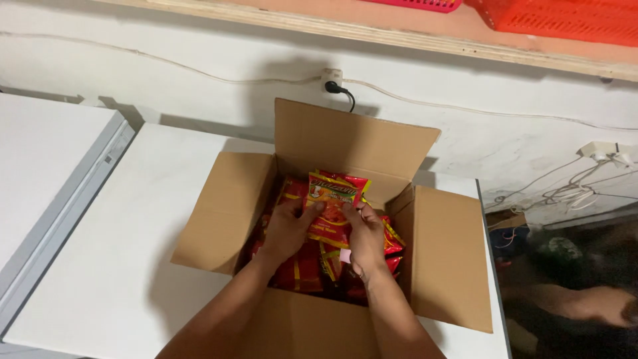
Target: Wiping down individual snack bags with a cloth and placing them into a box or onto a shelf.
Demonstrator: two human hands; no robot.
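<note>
Left hand and right hand both grip 1 red snack packet above an open cardboard box on the white tabletop.

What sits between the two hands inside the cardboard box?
In the head view, a red and yellow snack packet stands between the left hand and right hand, gripped by both.

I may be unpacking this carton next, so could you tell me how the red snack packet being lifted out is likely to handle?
The red snack packet looks like thin glossy film, so it is probably light and floppy, and perhaps slippery. Both the left hand and right hand grip it. The packets in the cardboard box look crumpled, so they probably shift easily when pushed.
</note>
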